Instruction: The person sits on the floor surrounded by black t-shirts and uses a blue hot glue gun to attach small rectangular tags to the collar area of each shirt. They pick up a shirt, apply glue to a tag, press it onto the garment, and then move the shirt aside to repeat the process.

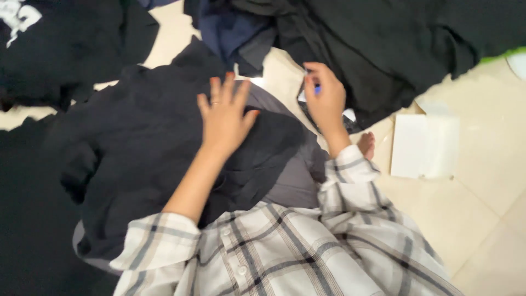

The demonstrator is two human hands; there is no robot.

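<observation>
Fingers of the left hand [224, 118] are lying spread and flat on the black garment [142, 142], gripping nothing. The right hand [324, 98] is pinching a small blue-tipped pen [316, 87], its long axis pointing up past the fingertips.

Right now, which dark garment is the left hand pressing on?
The black garment spread over the lap; left hand lies flat on it. The other dark clothes lie farther off, untouched by it.

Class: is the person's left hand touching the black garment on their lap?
Touching. The head view shows the left hand lying flat, fingers spread, on the black garment.

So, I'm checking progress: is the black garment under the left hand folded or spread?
Spread, rumpled: the black garment lies loose across the lap under the flat left hand.
</observation>
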